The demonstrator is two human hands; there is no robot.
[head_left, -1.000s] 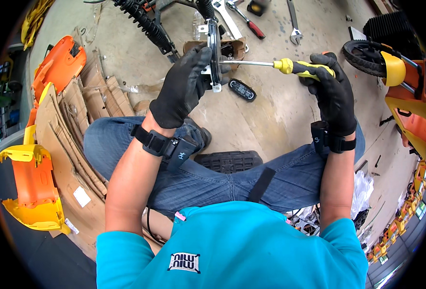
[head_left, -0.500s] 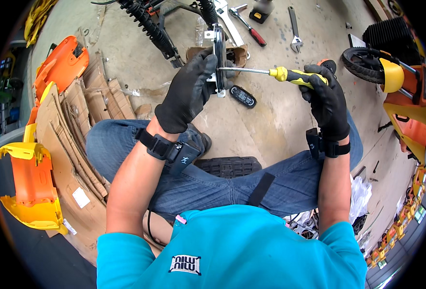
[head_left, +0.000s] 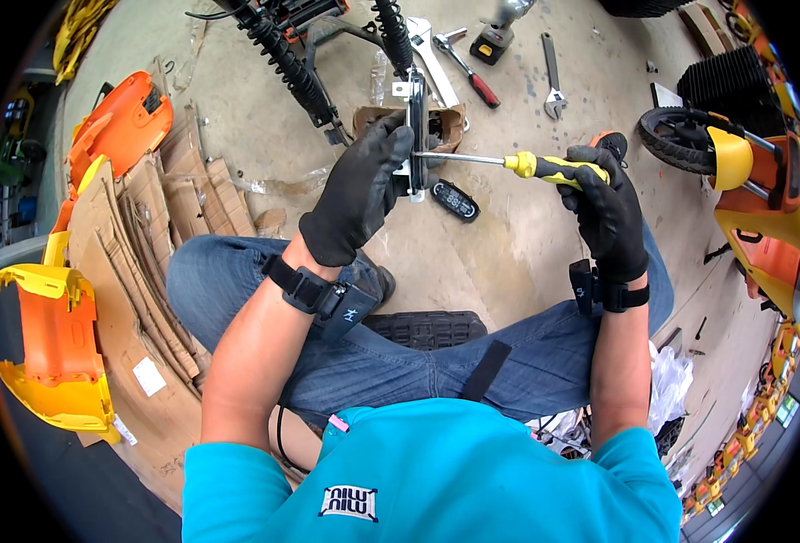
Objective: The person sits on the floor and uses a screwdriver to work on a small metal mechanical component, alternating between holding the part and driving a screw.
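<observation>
**Slim black part (head_left: 418,122) meets screwdriver (head_left: 525,164) tip**

On my far left, cardboard sheets (head_left: 119,290) lie stacked. The gloved left hand (head_left: 356,195) is closed around the slim black part, which stands on edge above the floor (head_left: 499,237). Only that hand seems to brace it, so a hard sideways push could twist it loose. The shaft reaches its right face; I can't tell whether the tip sits in a screw. Off-line, it could skid, scratching the casing or jabbing the glove. A dropped part might strike the oval display unit (head_left: 455,200) lying nearby. Rightmost, the gloved right hand (head_left: 606,213) holds the screwdriver's handle; a slack grip could let it tilt.
</observation>
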